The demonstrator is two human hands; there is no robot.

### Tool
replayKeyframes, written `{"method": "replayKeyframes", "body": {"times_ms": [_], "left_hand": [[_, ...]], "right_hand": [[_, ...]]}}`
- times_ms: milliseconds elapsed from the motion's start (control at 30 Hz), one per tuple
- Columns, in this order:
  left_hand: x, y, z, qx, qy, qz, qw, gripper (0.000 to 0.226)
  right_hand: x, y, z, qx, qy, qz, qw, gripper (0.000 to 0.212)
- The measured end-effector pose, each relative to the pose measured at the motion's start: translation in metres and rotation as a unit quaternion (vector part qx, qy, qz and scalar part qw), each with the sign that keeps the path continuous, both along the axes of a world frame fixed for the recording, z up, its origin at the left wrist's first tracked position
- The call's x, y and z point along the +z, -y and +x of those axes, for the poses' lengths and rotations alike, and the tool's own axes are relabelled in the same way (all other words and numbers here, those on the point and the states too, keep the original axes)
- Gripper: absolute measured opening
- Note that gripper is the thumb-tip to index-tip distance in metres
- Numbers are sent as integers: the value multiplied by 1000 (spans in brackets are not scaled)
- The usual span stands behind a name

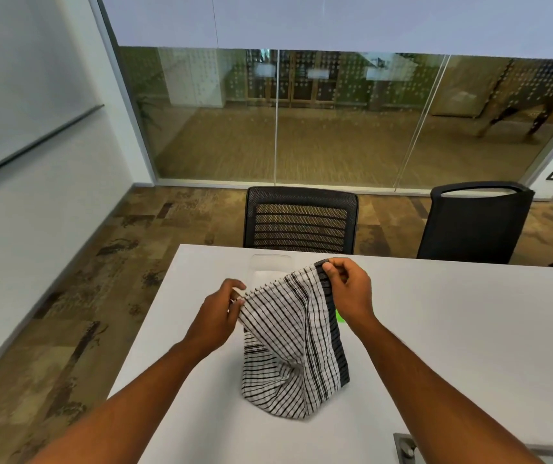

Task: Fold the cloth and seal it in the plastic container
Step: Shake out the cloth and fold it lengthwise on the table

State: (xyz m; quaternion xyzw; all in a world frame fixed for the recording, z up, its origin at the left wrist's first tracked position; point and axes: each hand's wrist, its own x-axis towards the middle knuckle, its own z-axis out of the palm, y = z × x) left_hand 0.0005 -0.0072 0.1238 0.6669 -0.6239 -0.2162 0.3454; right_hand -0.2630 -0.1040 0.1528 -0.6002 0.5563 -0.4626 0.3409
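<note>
Crinkled woven cloth, matt table

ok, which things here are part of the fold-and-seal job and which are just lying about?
Job:
- black-and-white striped cloth, pinched at its top corners by left hand and right hand
- clear plastic container, behind the cloth on the white table

Lying about:
- two black office chairs
- grey metal table fitting
- small green item, mostly hidden

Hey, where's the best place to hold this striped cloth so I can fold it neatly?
Keep it by the two top corners, gripped from either side, as now: the left hand pinches the pale corner and the right hand the corner with the dark border. The striped cloth hangs between them, its lower part crumpled on the white table, so lifting would probably let it hang flat first.
</note>
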Motion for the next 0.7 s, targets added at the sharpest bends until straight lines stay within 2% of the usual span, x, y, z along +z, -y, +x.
{"method": "replayKeyframes", "body": {"times_ms": [67,133,267,433,700], "left_hand": [[16,2,3,-15,0,-52,999,15],[32,5,6,-38,24,-109,993,24],[51,16,17,-47,74,-183,979,23],[71,23,28,-35,81,-265,960,12],[113,32,29,-12,18,-297,954,22]], "right_hand": [[2,1,-1,-30,-22,-11,999,14],[8,2,-1,-42,-29,-24,998,17],[25,8,0,-30,13,-33,999,16],[43,12,0,1,60,-48,997,12],[70,11,0,28,119,-60,991,15]]}}
